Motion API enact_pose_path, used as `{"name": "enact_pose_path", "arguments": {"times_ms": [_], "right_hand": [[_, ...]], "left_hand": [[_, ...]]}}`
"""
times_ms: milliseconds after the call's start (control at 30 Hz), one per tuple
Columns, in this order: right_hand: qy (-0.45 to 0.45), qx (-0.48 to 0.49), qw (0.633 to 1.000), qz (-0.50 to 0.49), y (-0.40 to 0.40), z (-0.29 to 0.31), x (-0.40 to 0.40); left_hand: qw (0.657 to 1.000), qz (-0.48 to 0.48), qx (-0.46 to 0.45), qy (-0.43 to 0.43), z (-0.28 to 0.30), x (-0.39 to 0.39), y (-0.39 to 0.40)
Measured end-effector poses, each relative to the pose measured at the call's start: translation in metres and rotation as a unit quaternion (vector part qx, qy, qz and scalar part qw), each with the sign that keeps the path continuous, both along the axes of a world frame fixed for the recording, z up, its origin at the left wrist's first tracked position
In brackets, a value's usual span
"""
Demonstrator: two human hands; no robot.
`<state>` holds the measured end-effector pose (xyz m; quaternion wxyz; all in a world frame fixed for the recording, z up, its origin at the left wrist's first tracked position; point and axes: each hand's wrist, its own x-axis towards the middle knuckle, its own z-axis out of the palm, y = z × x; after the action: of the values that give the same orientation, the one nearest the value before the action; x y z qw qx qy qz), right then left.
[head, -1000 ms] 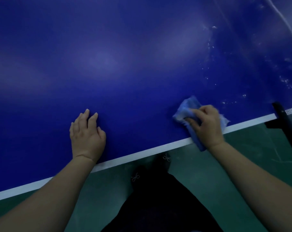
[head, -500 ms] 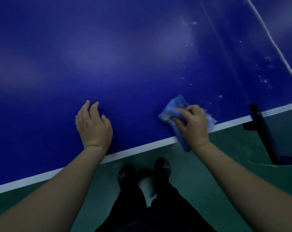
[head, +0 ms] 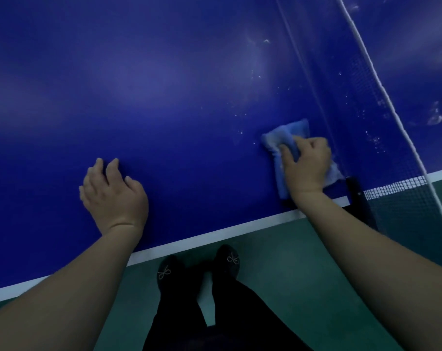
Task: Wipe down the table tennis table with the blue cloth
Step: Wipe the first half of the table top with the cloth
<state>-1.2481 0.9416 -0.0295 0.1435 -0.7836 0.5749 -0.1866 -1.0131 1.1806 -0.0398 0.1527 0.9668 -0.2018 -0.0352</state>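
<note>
One blue cloth | crumpled, pale-streaked | right hand grips it

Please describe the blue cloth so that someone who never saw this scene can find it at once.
Start from the dark blue table tennis table and follow its white edge line to the net on the right. Just before the net, the right hand grips a crumpled blue cloth on the surface. It is the only pale, soft thing there, lighter than the table.

The left hand is being laid flat, fingers straight and slightly spread, near the table's near edge. The right hand is being curled over the cloth, pressed down, forearm extended across that edge.
</note>
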Motion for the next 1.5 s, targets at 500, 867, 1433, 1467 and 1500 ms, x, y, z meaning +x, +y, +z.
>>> {"name": "enact_pose_path", "arguments": {"times_ms": [500,867,1433,1467,1500], "right_hand": [[-0.013,-0.001,0.993,0.119,-0.008,-0.003,0.054],[0.012,0.002,1.000,-0.004,-0.056,-0.003,0.104],[-0.025,-0.003,0.947,0.320,-0.007,-0.003,0.168],[-0.037,-0.009,0.932,0.361,0.007,-0.004,0.153],[-0.041,-0.015,0.928,0.369,0.010,-0.005,0.133]], "left_hand": [[1.000,0.012,0.012,0.012,0.006,0.001,-0.002],[0.999,0.016,0.024,0.022,0.003,0.004,-0.001],[0.998,0.030,0.033,0.038,0.000,0.005,-0.002],[0.998,0.030,0.032,0.038,0.000,0.004,-0.002],[0.998,0.029,0.031,0.037,0.000,0.004,-0.002]]}}
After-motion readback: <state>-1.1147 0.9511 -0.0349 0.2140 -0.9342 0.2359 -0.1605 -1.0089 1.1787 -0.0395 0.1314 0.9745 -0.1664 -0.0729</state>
